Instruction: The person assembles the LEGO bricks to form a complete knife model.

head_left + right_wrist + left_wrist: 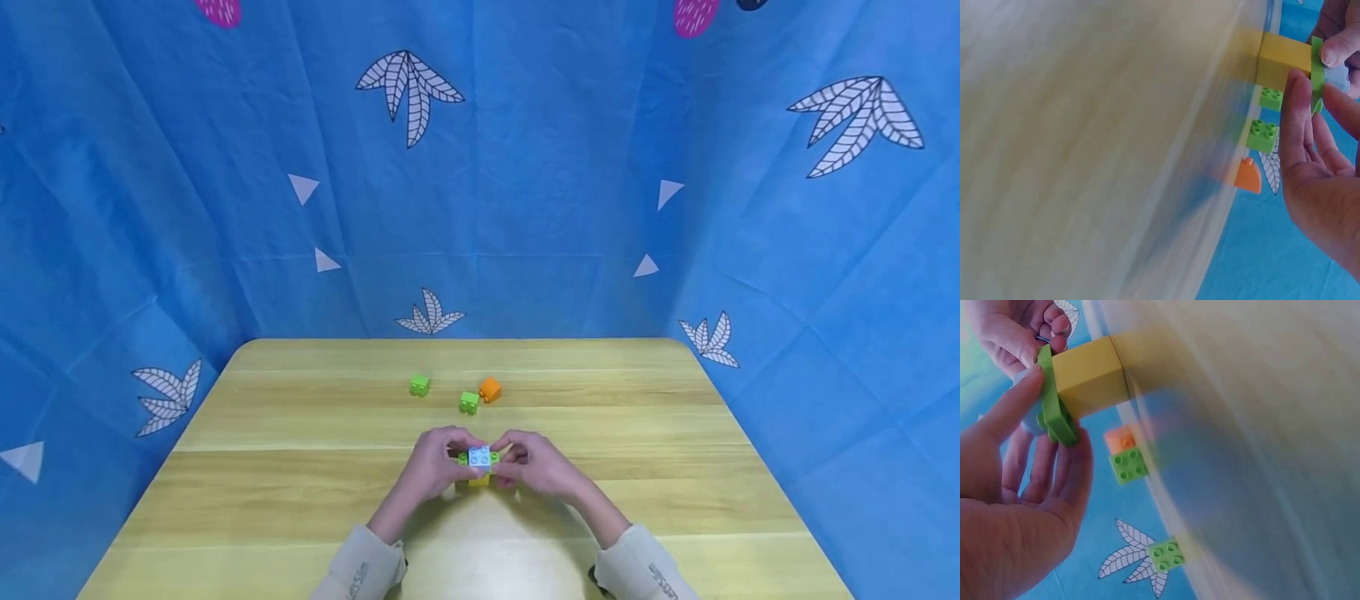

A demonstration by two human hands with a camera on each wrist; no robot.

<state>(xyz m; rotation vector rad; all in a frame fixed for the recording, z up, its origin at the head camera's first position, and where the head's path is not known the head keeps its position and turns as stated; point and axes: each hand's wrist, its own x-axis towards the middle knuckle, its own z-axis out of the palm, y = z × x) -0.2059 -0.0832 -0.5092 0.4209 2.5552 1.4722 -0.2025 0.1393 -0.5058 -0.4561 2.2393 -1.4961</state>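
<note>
A small toy-brick stack stands on the table between both hands. Its base is a yellow block (1091, 375), a thin green plate (1054, 403) lies across that, and a light blue brick (479, 456) with studs sits on top. From the left, my left hand (435, 460) pinches the light blue brick, thumb on its near side and fingers curled behind. My right hand (538, 467) grips the brick from the opposite side, its thumb and fingers close around the plate's right end. The plate's studded ends stick out past the blue brick. Fingers hide parts of it.
Beyond the hands lie two green bricks (419, 385) with studs, one next to an orange curved brick (491, 389). The wooden table (300, 500) has rounded far corners. A blue patterned cloth (480, 167) hangs behind it and on both sides.
</note>
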